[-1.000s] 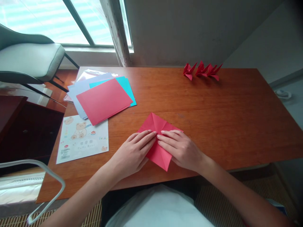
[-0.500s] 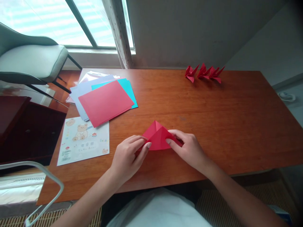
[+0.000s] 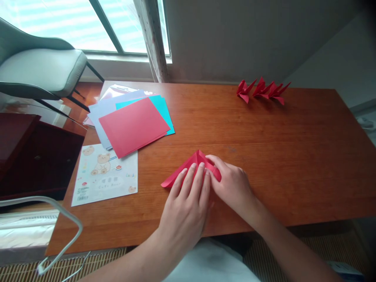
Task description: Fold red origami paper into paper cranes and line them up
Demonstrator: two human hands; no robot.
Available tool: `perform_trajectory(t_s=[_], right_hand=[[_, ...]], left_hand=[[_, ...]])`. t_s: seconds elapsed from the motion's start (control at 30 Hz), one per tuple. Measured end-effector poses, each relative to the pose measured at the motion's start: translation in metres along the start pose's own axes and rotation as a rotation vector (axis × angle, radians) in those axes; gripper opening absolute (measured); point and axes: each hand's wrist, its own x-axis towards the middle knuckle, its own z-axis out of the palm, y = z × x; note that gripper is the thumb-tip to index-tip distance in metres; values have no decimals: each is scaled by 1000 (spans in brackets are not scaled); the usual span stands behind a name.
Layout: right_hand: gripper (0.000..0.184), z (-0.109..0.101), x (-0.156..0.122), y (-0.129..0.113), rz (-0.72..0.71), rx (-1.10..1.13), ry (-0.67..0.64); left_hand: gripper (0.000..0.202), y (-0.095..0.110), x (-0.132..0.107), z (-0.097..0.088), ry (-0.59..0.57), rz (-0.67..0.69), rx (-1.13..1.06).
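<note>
A folded sheet of red origami paper (image 3: 179, 174) lies on the table in front of me, its left corner pointing out to the side and its peak away from me. My left hand (image 3: 188, 203) rests flat over the middle of it, fingers stretched out side by side, hiding much of the front. At the paper's right end, my right hand (image 3: 232, 182) pinches the edge between thumb and fingers. That right part curls up a little around the grip.
Red folded paper birds (image 3: 263, 92) stand at the table's far edge. To the left lie red sheets (image 3: 135, 127) over blue and lilac ones, and a bear-printed card (image 3: 105, 176). A chair (image 3: 44, 70) stands beyond the wooden table (image 3: 293, 156), and a white curved tube (image 3: 69, 219) at lower left.
My left hand has let go of the paper's left corner and moved right, flattening over its middle. My right hand still holds the right end, now curled. The view has shifted slightly.
</note>
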Motion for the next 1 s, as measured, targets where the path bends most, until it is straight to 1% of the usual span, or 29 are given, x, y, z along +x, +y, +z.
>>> perform_trajectory(t_s=[0.1, 0.2, 0.27, 0.3, 0.37, 0.47, 0.53, 0.63, 0.77, 0.87, 1.0], right_hand=[[33, -3, 2, 1, -14, 31, -3], [26, -6, 6, 5, -51, 69, -2], [24, -9, 11, 8, -70, 122, 25], [26, -11, 15, 9, -79, 179, 39], [32, -14, 22, 11, -88, 367, 37], [41, -19, 36, 12, -35, 704, -86], [42, -22, 46, 11, 35, 830, -165], [38, -23, 60, 9, 100, 838, -213], [25, -21, 70, 9, 105, 751, -217], [17, -19, 71, 11, 88, 683, -223], [11, -17, 66, 14, 48, 641, -275]], left_hand=[[60, 3, 2, 9, -57, -3, -5], [66, -2, 4, 17, -77, -1, -28], [70, -4, 5, 20, -95, -9, -36], [71, -5, 5, 20, -105, -13, -40], [72, -6, 6, 20, -121, -15, -47], [73, -7, 7, 20, -132, -2, -60], [76, -8, 7, 20, -134, 3, -68], [76, -9, 7, 21, -135, 6, -77], [74, -9, 6, 21, -128, 9, -82], [72, -9, 5, 21, -123, 20, -86], [70, -9, 5, 22, -107, 42, -88]])
